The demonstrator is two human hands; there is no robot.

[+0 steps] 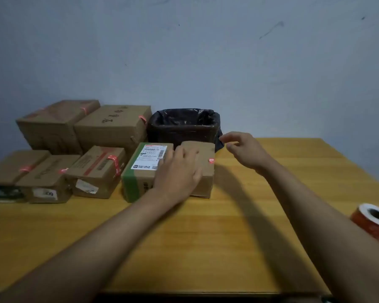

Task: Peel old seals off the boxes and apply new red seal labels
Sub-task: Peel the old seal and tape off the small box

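While the small brown box [200, 169] sits mid-table with its red seal [211, 160] on the top's right edge, the left hand [177, 171] rests on its lid with fingers spread flat; the right hand [244, 149] hovers just right of the seal, fingers loosely curled, holding nothing I can make out, and is nearer to it; a labelled box [144, 169] touches on the left; a lined bin [184, 125] stands behind; the red label roll [374, 221] lies well apart, right.

We see a plain parcel-packing room: taped cardboard boxes [109, 127] at ten o'clock, wooden bench [260, 193], bare wall [206, 51].
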